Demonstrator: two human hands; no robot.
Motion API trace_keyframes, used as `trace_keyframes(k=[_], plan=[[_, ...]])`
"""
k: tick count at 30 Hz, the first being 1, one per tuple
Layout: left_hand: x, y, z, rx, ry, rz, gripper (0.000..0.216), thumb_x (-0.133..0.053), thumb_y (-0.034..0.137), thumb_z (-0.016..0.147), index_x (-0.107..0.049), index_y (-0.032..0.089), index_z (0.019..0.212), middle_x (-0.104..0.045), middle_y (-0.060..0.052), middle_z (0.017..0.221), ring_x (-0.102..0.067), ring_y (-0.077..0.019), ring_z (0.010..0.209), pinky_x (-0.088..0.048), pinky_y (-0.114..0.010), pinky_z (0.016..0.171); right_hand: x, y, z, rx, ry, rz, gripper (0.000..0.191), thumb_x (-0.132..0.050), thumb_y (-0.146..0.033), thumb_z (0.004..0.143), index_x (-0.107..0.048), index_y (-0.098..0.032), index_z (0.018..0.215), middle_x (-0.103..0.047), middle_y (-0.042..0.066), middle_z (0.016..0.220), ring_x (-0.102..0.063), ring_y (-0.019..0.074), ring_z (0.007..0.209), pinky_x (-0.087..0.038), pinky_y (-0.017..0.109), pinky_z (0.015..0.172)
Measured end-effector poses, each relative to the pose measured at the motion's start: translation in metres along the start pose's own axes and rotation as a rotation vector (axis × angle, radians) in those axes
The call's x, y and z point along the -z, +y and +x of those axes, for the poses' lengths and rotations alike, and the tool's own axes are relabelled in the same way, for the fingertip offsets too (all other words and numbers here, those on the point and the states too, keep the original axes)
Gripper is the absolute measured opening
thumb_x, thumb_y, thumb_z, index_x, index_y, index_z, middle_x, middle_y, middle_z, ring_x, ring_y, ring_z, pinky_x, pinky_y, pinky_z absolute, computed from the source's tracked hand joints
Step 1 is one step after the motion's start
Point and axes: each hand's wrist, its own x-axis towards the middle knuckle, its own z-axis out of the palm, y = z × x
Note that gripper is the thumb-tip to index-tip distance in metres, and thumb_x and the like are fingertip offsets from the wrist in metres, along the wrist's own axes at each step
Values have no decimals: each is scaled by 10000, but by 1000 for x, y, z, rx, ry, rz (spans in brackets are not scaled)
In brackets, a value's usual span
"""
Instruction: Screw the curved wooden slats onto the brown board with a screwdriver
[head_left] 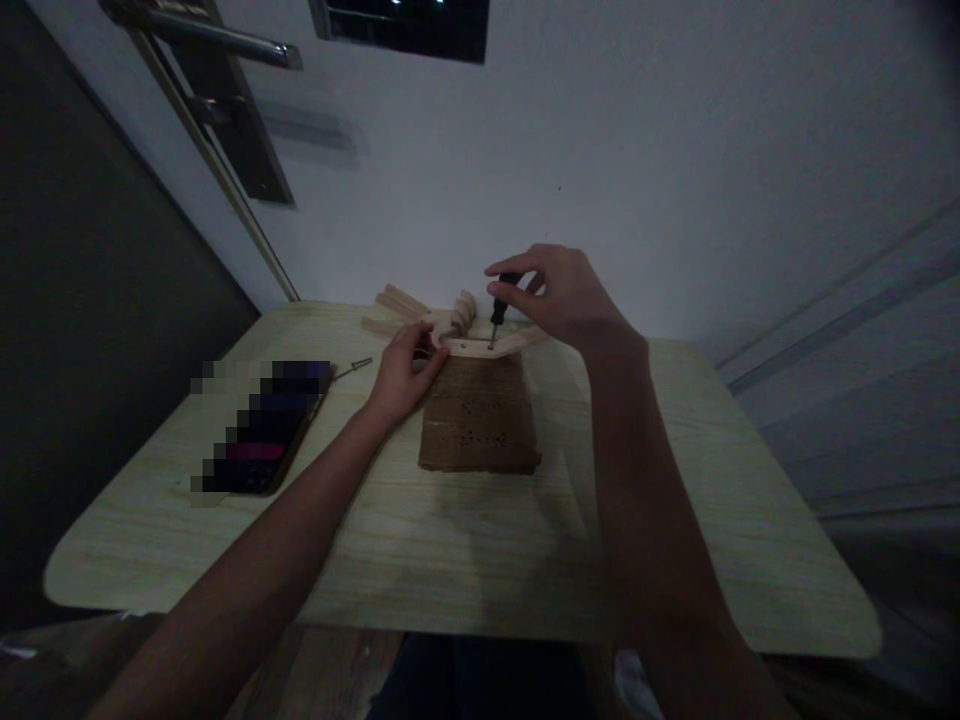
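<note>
My right hand [559,290] grips the dark handle of a screwdriver [498,312], whose thin shaft points down at a hole in a pale wooden piece [476,348]. Whether the tip sits in a screw there is too small to tell. My left hand [405,372] is closed on the left end of that wooden piece, with the thumb along its front edge. Other pale wooden parts [401,303], some long and some curved, rise behind it and seem joined to it. Under the front of the piece lies a brown cardboard-like block [480,415].
A phone [277,430] with a lit, partly blurred screen lies on the table [360,560] at the left. Beside it is a small thin metal tool [352,367]. A white door [637,150] with a metal handle [225,38] stands right behind the table's back edge.
</note>
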Motion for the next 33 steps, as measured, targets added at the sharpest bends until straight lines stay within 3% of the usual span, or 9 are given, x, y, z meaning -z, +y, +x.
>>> trace_keyframes(k=[4,9,13,19,26,29,33], plan=[[0,1,-1,-4,2,8,303,-615,376,876,-576,183,1106,-635,-71,980,-631,-180,842,-571,-354,775,-2,6,-4,19,25,-16,291,-592,-186,853,-716,-195,1117,-716,92,1090,-660,206,889,-501,384,869],[0,0,0,-4,0,6,284,-622,359,875,-578,183,1094,-636,-80,988,-628,-181,841,-571,-358,772,4,-2,-2,3,-8,-4,269,-584,-202,865,-705,-227,1104,-726,55,1010,-655,200,846,-507,382,833],[0,0,0,0,1,7,291,-621,348,873,-573,176,1103,-638,-81,976,-625,-182,827,-570,-365,770,4,-7,0,-33,8,-22,156,-655,-325,858,-716,-239,973,-698,36,824,-642,212,795,-505,394,788],[0,2,0,-5,2,19,279,-620,356,876,-574,178,1086,-633,-74,970,-626,-183,831,-564,-362,776,1,4,-1,-57,70,-23,295,-710,-539,799,-681,-250,848,-686,41,798,-628,227,802,-509,390,751],[0,0,0,-14,16,5,290,-631,352,868,-579,175,1092,-639,-81,974,-623,-177,822,-563,-346,758,5,-4,1,-38,-6,64,208,-677,-370,853,-683,-236,1012,-696,34,832,-665,203,790,-525,354,730],[1,2,0,-12,0,4,285,-622,342,876,-574,173,1101,-640,-83,983,-623,-173,830,-562,-341,763,4,-2,2,-36,-32,80,166,-645,-305,858,-715,-195,960,-715,73,919,-674,217,851,-535,362,755],[0,3,0,3,-3,20,294,-607,354,884,-572,163,1105,-635,-85,1009,-627,-170,834,-565,-343,781,2,6,0,-60,-34,114,263,-582,-181,845,-724,-153,1064,-712,115,1075,-667,196,849,-533,373,803]])
